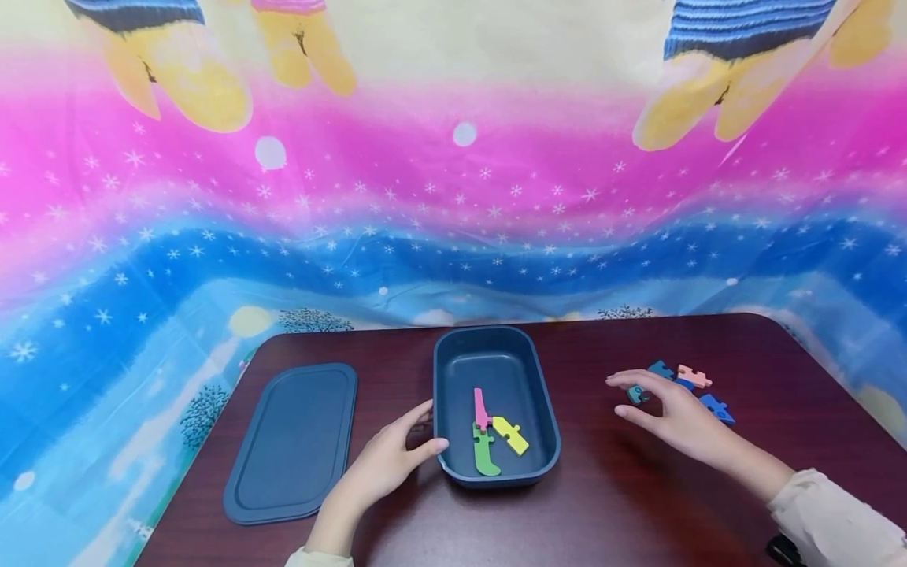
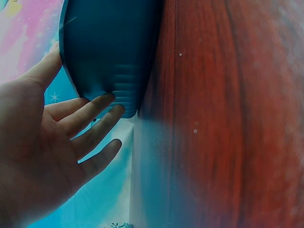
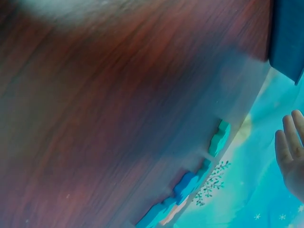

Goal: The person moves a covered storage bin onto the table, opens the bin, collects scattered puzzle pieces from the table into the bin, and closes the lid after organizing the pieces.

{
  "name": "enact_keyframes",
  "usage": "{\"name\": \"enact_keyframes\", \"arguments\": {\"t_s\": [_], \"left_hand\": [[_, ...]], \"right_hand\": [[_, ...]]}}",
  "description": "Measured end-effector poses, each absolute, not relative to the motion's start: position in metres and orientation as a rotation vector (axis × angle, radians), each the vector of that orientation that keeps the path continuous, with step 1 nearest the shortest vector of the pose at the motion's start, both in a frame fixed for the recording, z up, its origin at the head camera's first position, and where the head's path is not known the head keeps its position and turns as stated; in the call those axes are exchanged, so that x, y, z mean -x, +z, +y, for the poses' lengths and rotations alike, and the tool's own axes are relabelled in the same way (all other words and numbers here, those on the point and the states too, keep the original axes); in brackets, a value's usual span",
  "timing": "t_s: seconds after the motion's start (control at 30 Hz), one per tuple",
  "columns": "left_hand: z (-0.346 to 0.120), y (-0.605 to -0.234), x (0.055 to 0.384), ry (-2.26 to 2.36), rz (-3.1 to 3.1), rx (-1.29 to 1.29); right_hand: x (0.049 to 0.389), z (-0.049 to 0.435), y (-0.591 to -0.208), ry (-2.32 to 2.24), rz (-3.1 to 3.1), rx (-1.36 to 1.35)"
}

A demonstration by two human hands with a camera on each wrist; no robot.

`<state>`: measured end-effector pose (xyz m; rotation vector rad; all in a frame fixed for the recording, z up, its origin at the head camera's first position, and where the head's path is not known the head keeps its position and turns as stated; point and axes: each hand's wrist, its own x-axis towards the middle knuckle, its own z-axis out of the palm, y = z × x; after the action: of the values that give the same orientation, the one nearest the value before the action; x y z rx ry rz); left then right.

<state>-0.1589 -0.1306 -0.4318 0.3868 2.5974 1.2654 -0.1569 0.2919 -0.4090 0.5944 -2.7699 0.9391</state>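
Against left fingers (image 2: pixel 99 129), blue box (image 1: pixel 496 372)

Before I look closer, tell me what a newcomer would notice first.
Probably the pink-and-blue snowflake backdrop behind the table. Next, pink, yellow and green puzzle pieces in the open box mid-table; the left hand touches the box. The right hand hovers near a puzzle-piece cluster at right.
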Motion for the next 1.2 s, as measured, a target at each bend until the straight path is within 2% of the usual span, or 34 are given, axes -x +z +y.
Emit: {"name": "enact_keyframes", "arguments": {"t_s": [0.47, 1.2], "left_hand": [[-0.130, -0.431, 0.159, 1.263, 2.605, -0.389], [-0.130, -0.430, 0.158, 1.246, 2.612, -0.391]], "right_hand": [[0.164, 0.317, -0.421, 0.781, -2.700, -0.630], [0.178, 0.333, -0.430, 0.829, -2.831, -0.545]]}}
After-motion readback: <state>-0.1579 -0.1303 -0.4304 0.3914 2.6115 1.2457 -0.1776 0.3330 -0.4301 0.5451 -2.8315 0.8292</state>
